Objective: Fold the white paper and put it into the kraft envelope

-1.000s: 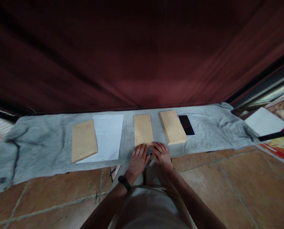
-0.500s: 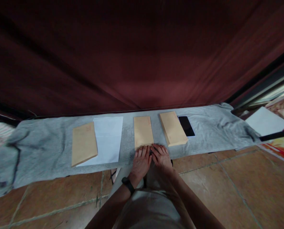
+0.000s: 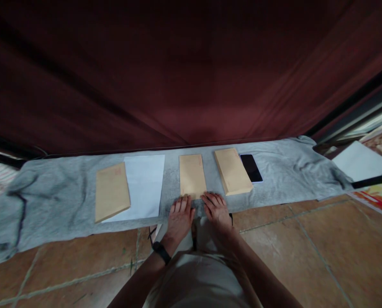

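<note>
faint red marks on left envelope (image 3: 111, 191), none legible

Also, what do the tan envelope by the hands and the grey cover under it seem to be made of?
Tan rectangular envelope: probably matte kraft paper; flat, no shine, crisp edges. Grey wrinkled cover: seemingly soft cloth, perhaps jersey or felt; it creases and bunches at its ends.

On the long grey felt cloth (image 3: 65, 196) before you lie, left to right, a tan paper envelope (image 3: 111, 196) overlapping a white paper sheet (image 3: 146, 184), a middle tan envelope (image 3: 192, 175), a thicker tan envelope stack (image 3: 232, 171) and a black smartphone (image 3: 250, 167) — your flat left hand (image 3: 179, 218) and flat right hand (image 3: 216, 208) rest at the middle envelope's near edge.
</note>
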Demonstrator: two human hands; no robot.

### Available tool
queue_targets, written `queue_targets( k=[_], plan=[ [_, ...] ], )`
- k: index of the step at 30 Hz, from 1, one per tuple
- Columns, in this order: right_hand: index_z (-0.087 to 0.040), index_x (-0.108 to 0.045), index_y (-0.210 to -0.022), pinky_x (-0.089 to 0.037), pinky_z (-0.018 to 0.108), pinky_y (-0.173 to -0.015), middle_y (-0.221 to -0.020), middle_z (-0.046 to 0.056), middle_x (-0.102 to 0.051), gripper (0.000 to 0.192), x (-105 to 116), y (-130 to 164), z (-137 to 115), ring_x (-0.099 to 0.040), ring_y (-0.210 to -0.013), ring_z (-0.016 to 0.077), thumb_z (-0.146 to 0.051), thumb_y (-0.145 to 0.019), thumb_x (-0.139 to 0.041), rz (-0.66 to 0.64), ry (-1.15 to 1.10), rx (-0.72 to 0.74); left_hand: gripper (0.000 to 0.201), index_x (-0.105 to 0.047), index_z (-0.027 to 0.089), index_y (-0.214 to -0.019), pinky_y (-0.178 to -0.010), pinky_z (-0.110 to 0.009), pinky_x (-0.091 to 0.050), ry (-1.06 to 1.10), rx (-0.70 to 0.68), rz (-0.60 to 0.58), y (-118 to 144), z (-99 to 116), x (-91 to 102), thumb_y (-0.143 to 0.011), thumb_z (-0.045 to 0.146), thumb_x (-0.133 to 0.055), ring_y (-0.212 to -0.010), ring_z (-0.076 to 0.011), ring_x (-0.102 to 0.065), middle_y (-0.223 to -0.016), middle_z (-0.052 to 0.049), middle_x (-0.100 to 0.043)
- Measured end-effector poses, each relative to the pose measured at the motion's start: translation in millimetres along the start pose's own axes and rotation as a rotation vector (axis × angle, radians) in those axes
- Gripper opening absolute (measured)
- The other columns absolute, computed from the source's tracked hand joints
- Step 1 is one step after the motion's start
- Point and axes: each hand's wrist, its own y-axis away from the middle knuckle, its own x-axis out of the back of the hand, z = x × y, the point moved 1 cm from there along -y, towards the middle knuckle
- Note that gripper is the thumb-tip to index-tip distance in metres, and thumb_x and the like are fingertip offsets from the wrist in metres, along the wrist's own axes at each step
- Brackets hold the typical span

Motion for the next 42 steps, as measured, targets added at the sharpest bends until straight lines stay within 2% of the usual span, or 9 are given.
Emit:
queue_targets(
  k=[3,7,12,30,34,42],
  plan=[
    [-0.025,-0.056,-0.146,-0.038,0.047,-0.117,-0.142,0.007,-0.063,0.047,0.1,0.2,-0.1,-0.055,-0.132,0.0253,-0.018,-0.1,-0.051,-0.004,-0.003,0.003,0.046,-0.054,0.017,-0.146,-0.106,-0.048,-0.045,0.009,0.018,0.001,-1.0,4.2,-0.6,-0.103,0.033,-0.044,-0.129,-0.0316,-0.056,-0.14,-0.015,-0.062],
    [-0.023,-0.059,-0.142,-0.036,0.047,-0.118,-0.142,0.007,-0.063,0.043,-0.4,0.0,-0.1,-0.054,-0.132,0.0253,-0.02,-0.101,-0.049,0.001,0.007,-0.006,0.046,-0.052,0.022,-0.148,-0.107,-0.048,-0.044,0.039,-0.035,-0.015,-7.8,18.4,-0.6,-0.103,0.031,-0.044,-0.131,-0.0308,-0.054,-0.141,-0.014,-0.062],
    [-0.021,-0.06,-0.141,-0.035,0.046,-0.119,-0.142,0.008,-0.063,0.042,-1.9,0.3,0.7,-0.054,-0.132,0.0248,-0.02,-0.101,-0.049,0.009,0.013,0.0,0.045,-0.054,0.017,-0.146,-0.104,-0.046,-0.045,0.036,-0.036,-0.029,-18.3,31.0,0.5,-0.103,0.029,-0.043,-0.127,-0.0313,-0.056,-0.137,-0.015,-0.063],
    [-0.018,-0.057,-0.143,-0.035,0.047,-0.119,-0.138,0.01,-0.065,0.043,-4.2,8.0,0.1,-0.057,-0.129,0.0252,-0.018,-0.102,-0.043,0.047,0.044,-0.049,0.045,-0.053,0.019,-0.147,-0.103,-0.047,-0.045,0.038,0.005,-0.021,-11.5,12.9,0.4,-0.104,0.029,-0.041,-0.127,-0.0308,-0.057,-0.137,-0.012,-0.065],
    [-0.019,-0.057,-0.143,-0.035,0.047,-0.118,-0.139,0.011,-0.065,0.042,-2.8,5.8,-0.6,-0.057,-0.129,0.0258,-0.02,-0.103,-0.043,0.055,0.046,-0.057,0.045,-0.053,0.018,-0.146,-0.1,-0.047,-0.046,0.008,-0.014,-0.043,-11.2,13.1,0.5,-0.104,0.028,-0.04,-0.124,-0.0315,-0.059,-0.139,-0.013,-0.064],
    [-0.017,-0.053,-0.147,-0.03,0.047,-0.12,-0.147,0.011,-0.06,0.045,-6.2,-2.4,-3.3,-0.051,-0.138,0.0254,-0.023,-0.104,-0.043,0.004,0.101,-0.021,0.047,-0.052,0.014,-0.147,-0.104,-0.045,-0.044,0.004,-0.07,-0.057,-15.2,15.8,1.7,-0.102,0.024,-0.043,-0.129,-0.0309,-0.057,-0.138,-0.016,-0.063]
  ],
)
